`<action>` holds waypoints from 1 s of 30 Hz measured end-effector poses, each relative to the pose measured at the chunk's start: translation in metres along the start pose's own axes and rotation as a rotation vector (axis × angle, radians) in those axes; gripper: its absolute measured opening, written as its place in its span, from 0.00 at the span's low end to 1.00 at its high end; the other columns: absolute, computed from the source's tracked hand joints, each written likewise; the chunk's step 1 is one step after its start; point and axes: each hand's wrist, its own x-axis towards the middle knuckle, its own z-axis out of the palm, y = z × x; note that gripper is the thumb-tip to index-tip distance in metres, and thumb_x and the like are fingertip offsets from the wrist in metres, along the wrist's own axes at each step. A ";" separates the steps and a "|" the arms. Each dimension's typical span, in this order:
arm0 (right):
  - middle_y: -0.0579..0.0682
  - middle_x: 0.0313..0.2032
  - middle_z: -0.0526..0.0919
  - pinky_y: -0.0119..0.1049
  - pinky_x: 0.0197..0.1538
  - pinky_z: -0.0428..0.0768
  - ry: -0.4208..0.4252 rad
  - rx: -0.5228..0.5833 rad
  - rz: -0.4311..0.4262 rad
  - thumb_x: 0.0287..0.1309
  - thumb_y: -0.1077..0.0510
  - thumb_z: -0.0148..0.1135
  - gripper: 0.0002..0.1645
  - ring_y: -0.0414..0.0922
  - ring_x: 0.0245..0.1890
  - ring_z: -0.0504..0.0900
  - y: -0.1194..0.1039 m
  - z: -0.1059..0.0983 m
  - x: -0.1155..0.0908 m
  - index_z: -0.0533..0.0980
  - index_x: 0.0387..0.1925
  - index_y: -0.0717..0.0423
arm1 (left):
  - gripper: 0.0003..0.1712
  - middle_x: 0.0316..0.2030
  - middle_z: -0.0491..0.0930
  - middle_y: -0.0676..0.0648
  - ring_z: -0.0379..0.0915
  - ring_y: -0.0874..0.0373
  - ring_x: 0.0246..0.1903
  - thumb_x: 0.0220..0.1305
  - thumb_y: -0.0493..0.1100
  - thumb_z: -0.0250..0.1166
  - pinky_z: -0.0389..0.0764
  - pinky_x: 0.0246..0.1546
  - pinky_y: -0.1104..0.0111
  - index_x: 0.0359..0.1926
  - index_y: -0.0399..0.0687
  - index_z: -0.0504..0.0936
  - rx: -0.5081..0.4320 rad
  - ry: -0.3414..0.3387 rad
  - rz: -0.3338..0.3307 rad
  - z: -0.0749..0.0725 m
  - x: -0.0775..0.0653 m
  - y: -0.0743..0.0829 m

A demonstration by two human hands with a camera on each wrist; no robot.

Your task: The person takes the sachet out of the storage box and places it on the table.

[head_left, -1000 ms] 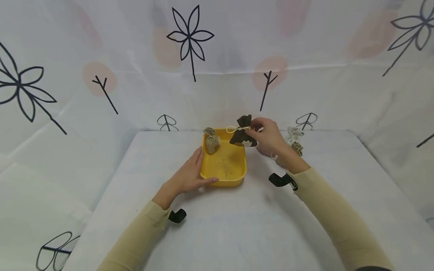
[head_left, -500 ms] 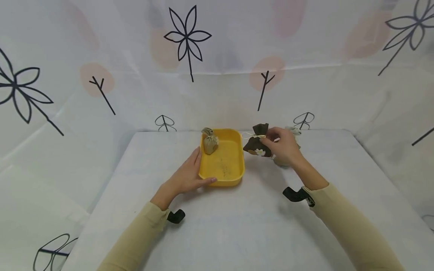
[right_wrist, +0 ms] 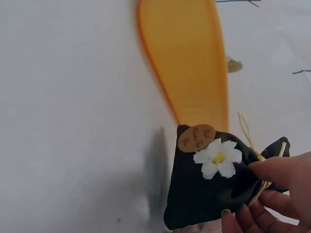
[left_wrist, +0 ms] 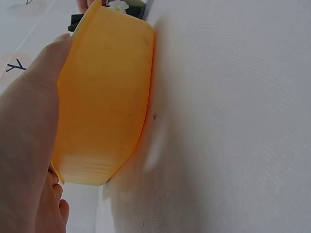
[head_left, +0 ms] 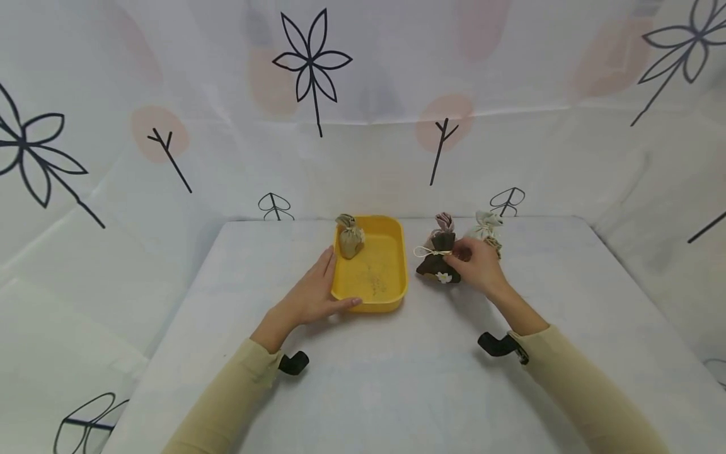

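Observation:
My right hand (head_left: 478, 263) pinches a dark drawstring pouch (head_left: 438, 268) at its tied neck, thumb in front. The right wrist view shows a white cloth flower (right_wrist: 218, 158) and a small brown oval label (right_wrist: 197, 138) on this pouch. My left hand (head_left: 311, 291) rests against the left front corner of a yellow plastic tray (head_left: 368, 307), its thumb along the front rim and its fingers by the left side. In the left wrist view the tray's outer wall (left_wrist: 107, 92) fills much of the left half. A beige pouch (head_left: 351, 241) stands inside the tray, at the back left.
Directly behind the dark pouch is a pinkish pouch (head_left: 445, 222), mostly hidden. A whitish pouch (head_left: 486, 225) and an olive-brown one (head_left: 495, 244) stand partly behind my right hand. A white cloth covers the table (head_left: 397, 384); a patterned sheet (head_left: 363, 157) hangs behind.
From above the tray's right edge, my right hand has carried the dark pouch right and down, in front of the pinkish pouch. My left hand stays at the tray.

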 end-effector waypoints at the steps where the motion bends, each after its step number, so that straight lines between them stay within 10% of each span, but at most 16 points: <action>1: 0.61 0.37 0.84 0.43 0.40 0.77 -0.002 -0.006 0.001 0.63 0.61 0.68 0.13 0.55 0.38 0.81 0.002 0.001 -0.001 0.81 0.43 0.68 | 0.77 0.82 0.32 0.43 0.36 0.50 0.81 0.52 0.91 0.46 0.49 0.78 0.57 0.82 0.41 0.34 -0.001 -0.001 -0.002 0.000 0.000 0.000; 30: 0.64 0.49 0.82 0.50 0.44 0.86 -0.083 0.056 -0.102 0.64 0.64 0.68 0.16 0.58 0.46 0.84 -0.019 -0.022 -0.014 0.79 0.51 0.69 | 0.78 0.82 0.31 0.43 0.35 0.50 0.81 0.51 0.91 0.46 0.49 0.78 0.57 0.82 0.40 0.34 -0.001 -0.002 -0.004 0.003 0.001 -0.002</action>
